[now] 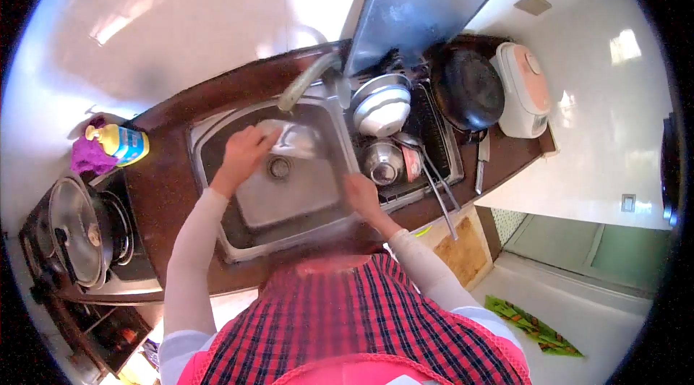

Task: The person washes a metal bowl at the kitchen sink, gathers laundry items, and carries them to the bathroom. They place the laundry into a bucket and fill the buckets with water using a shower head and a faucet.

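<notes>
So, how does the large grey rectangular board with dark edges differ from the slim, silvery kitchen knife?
The large grey rectangular board is broad and flat, while the slim silvery kitchen knife is narrow and far smaller. The board stands propped up at a tilt; the knife lies on the dark brown counter. Neither is in the left hand or the right hand.

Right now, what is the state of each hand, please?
Left hand: over the sink; whether it holds anything cannot be told.
Right hand: at the sink's right edge, blurred; open or closed cannot be told.
</notes>
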Motion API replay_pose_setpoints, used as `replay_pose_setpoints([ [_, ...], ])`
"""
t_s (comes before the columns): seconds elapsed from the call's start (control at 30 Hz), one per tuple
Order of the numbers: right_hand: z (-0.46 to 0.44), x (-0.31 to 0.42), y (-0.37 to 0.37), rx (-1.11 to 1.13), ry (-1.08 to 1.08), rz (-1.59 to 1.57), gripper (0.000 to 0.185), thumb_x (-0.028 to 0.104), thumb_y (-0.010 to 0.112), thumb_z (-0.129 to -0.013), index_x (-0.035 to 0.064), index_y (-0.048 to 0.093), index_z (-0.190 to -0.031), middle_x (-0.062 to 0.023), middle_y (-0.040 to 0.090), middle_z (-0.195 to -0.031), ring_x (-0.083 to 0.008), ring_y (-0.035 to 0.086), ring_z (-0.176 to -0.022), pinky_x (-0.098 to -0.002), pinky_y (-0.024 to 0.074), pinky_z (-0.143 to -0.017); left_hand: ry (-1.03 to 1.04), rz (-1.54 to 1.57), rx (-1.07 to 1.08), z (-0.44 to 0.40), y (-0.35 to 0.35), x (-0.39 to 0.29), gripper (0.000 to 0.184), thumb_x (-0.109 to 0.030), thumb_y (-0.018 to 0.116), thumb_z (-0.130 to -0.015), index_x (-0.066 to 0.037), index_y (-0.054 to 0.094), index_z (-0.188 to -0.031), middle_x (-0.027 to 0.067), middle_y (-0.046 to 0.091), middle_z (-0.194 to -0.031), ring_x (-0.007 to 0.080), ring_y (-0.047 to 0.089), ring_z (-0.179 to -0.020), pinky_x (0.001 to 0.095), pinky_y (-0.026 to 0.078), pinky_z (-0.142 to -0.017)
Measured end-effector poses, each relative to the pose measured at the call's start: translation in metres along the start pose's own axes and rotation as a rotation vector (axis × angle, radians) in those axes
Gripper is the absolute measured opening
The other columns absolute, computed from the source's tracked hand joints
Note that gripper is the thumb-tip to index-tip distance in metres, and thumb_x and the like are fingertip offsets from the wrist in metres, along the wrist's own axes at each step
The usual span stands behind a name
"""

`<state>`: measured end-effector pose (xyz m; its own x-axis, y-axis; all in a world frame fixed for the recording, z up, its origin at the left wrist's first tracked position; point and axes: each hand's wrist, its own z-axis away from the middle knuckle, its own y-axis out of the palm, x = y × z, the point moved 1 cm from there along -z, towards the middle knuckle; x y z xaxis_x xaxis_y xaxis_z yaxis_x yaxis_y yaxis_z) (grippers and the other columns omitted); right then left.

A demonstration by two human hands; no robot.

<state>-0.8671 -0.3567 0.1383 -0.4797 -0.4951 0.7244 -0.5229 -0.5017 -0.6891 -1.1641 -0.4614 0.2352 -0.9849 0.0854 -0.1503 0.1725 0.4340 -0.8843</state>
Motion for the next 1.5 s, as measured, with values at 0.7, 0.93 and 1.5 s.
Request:
replay_pose_setpoints([
  [0.7,-0.116,0.062,-0.021,-0.030,-0.484,0.608,0.021,0.008,0.055,-0.070,-0.0033,0.059,-0.087,-0.0249,0.040,-0.127,-0.0396,0.041,-0.116,-0.0465,0.0354,-0.093,-0.378,-0.482,-0.144,0.074,-0.137,-0.032,0.048,-0.006,0.059,-0.062,-0.021,0.063,-0.108,0.0020,0.037,-0.063,0.0156,0.046,-0.054,0.0284,0.039,-0.044],
  [0.93,-0.086,0.056,0.002,-0.059,-0.365,0.243,0.022,0.018,0.063,-0.075,0.0030,0.061,-0.091,-0.0221,0.054,-0.108,-0.0347,0.055,-0.099,-0.0432,0.0460,-0.076,-0.324,-0.292,-0.129,0.100,-0.106,-0.067,0.043,-0.009,0.055,-0.070,-0.019,0.060,-0.111,0.0013,0.035,-0.061,0.0165,0.043,-0.053,0.0300,0.037,-0.043],
  [1.5,0.029,0.023,0.044,0.549,1.117,-1.354,0.022,0.012,0.054,-0.084,0.0019,0.055,-0.104,-0.0117,0.058,-0.088,-0.0219,0.057,-0.070,-0.0333,0.0505,-0.058,-0.628,-0.075,-0.162,0.136,-0.066,-0.158,0.052,-0.008,0.056,-0.072,-0.012,0.048,-0.124,0.0076,0.052,-0.076,0.0273,0.053,-0.071,0.0365,0.043,-0.059],
])
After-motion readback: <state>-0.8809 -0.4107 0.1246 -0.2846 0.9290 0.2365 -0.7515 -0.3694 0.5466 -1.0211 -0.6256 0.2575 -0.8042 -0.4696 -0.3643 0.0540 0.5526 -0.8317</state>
